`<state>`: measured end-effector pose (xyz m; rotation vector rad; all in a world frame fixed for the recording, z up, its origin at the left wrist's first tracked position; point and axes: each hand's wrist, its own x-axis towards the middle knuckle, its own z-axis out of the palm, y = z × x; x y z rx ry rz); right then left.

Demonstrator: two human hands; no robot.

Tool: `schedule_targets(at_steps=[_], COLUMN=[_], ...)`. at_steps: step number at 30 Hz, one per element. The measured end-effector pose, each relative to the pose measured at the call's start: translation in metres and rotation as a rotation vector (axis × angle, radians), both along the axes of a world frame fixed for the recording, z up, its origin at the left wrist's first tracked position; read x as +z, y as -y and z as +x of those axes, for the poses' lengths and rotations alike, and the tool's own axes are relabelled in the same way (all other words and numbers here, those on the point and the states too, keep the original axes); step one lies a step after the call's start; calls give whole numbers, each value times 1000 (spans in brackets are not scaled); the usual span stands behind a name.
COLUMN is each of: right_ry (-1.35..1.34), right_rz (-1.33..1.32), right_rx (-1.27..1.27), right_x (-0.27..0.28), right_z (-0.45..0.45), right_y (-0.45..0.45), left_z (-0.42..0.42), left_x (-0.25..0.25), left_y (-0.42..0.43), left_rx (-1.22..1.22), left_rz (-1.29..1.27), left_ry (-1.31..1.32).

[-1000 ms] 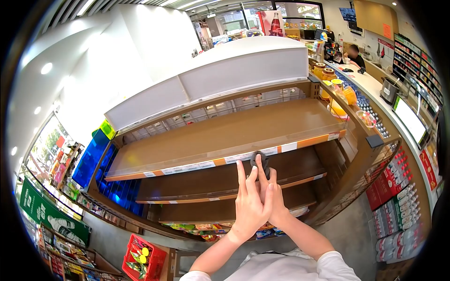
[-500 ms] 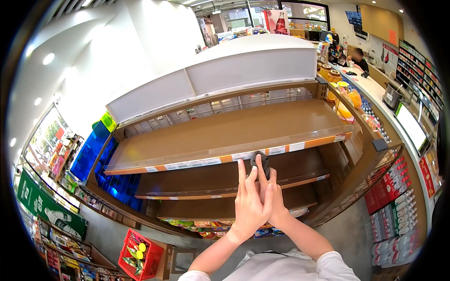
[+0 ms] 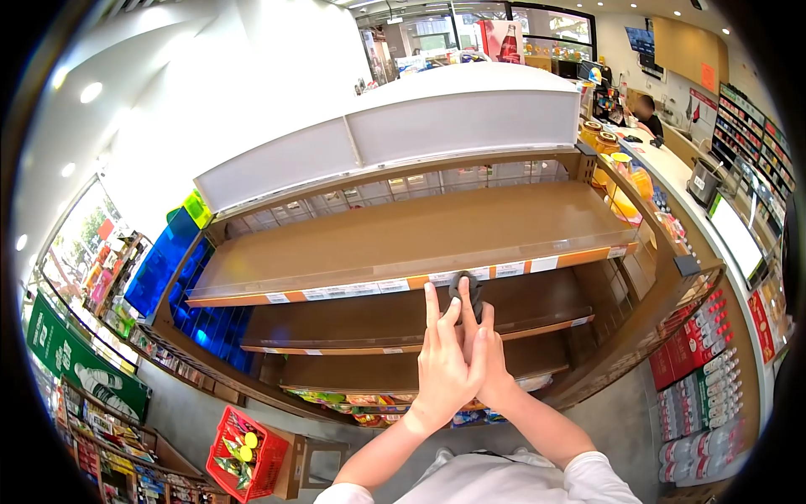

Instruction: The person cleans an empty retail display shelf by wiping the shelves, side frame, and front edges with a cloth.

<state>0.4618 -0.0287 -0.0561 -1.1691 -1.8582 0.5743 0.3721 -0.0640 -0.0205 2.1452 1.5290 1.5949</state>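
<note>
My right hand [image 3: 497, 366] holds a crumpled dark grey cloth [image 3: 468, 291] at its fingertips, in front of the price-label strip [image 3: 395, 286] on the upper shelf's front edge. Pressed against its inner side is my left hand [image 3: 445, 370], fingers stretched upward and partly covering the right. The left index fingertip is just below the strip; whether it touches the shelf I cannot tell. A bare brown upper shelf [image 3: 403, 227] with a low clear front guard stretches behind the hands, and a lower shelf [image 3: 336, 323] is beneath.
Packaged snacks [image 3: 378, 413] fill the bottom shelf. On the floor at lower left stands a red basket [image 3: 273, 462] of goods beside a wooden stool [image 3: 323, 462]. Bottle packs [image 3: 701, 449] are stacked at right below the counter [image 3: 672, 164]. A person [image 3: 646, 113] is behind the counter.
The shelf has shifted slightly right in view, so both hands and the cloth now sit a little farther left along the label strip. The hands' pose is unchanged.
</note>
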Motion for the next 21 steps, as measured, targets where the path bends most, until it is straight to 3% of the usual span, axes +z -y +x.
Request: schedule_targets(at_steps=[21], right_ry=[-74], right_rz=[20], right_rx=[92], right_x=[4], right_z=[-18], right_y=[1], left_z=[-21], left_x=[-2], left_y=[2], left_rx=[46], left_rz=[-3], left_ry=[-1])
